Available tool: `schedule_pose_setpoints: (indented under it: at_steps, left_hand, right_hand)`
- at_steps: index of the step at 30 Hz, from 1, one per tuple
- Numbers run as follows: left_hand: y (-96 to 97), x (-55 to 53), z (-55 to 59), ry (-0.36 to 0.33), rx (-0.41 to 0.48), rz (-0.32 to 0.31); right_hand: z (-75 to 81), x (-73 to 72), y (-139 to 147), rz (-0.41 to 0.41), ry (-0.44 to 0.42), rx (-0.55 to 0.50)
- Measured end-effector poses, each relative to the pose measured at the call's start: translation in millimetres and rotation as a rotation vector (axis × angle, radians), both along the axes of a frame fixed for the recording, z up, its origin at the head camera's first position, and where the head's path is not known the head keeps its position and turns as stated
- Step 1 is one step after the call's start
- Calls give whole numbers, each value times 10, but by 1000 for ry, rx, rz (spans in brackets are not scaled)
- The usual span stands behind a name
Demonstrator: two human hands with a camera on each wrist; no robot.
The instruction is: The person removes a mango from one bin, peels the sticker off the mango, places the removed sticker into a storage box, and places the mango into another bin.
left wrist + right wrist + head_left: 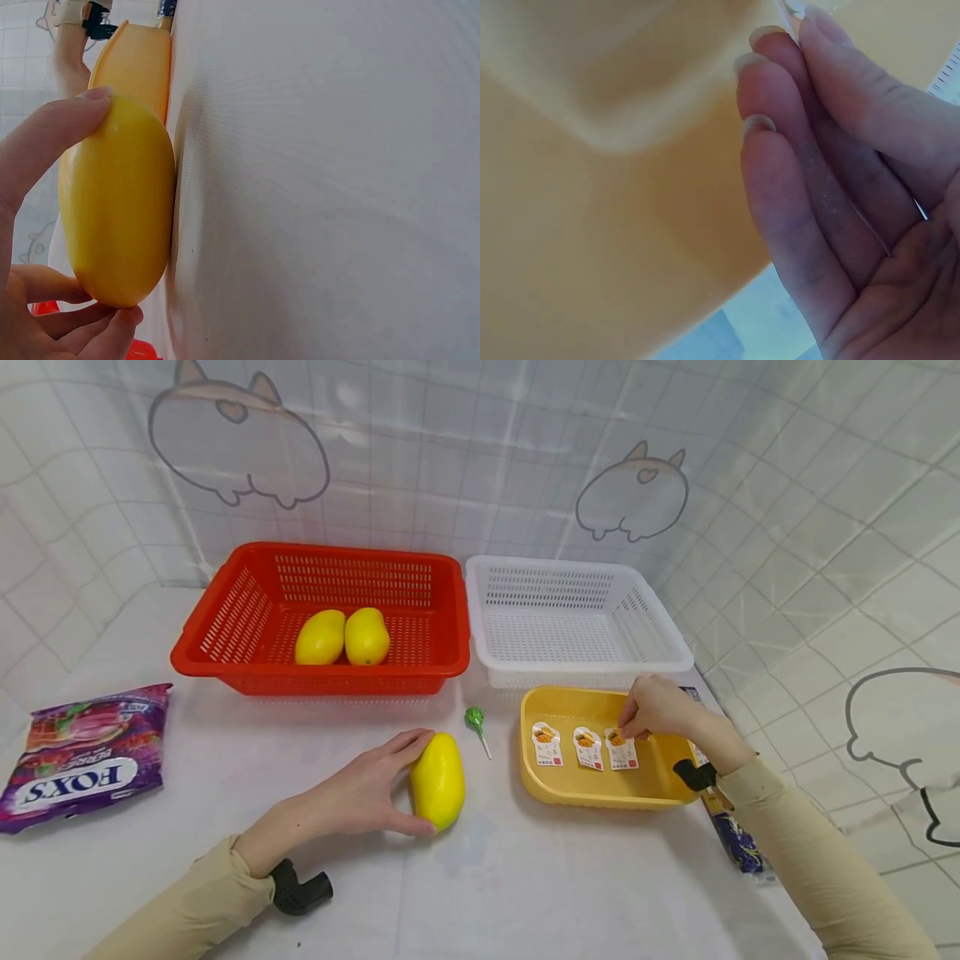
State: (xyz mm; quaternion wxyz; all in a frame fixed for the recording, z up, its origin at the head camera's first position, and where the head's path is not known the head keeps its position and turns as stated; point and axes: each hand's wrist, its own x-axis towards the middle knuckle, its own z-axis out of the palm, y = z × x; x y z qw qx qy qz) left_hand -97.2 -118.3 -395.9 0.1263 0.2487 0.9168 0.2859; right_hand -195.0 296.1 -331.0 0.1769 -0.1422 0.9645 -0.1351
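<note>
My left hand (358, 793) grips a yellow mango (439, 783) lying on the white table, thumb at its near end and fingers at its far end. The left wrist view shows the same mango (120, 202) between thumb and fingertips. Over the yellow tray (600, 797), my right hand (662, 706) pinches the rightmost mango-print label (622, 756) by its top. In the right wrist view only a thin white edge of it shows between thumb and forefinger. Two similar labels, a left one (547, 747) and a middle one (588, 752), lie in the tray.
Behind stands a red basket (337, 683) with two mangoes (321, 637), beside a white basket (577, 678). A green lollipop (475, 719) lies between mango and tray. A purple candy bag (90, 752) is at left; a dark blue packet (738, 843) lies partly behind the right arm.
</note>
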Motion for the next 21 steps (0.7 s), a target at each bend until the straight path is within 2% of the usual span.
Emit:
schedule_pose_setpoints:
  at_steps: [10, 21]
  left_hand:
    - [-1, -1, -12, -5, 7, 3]
    - [-1, 0, -21, -1, 12, 1]
  right_hand:
    - [-61, -16, 60, 1, -30, -10]
    - [-79, -31, 56, 30, -11, 23]
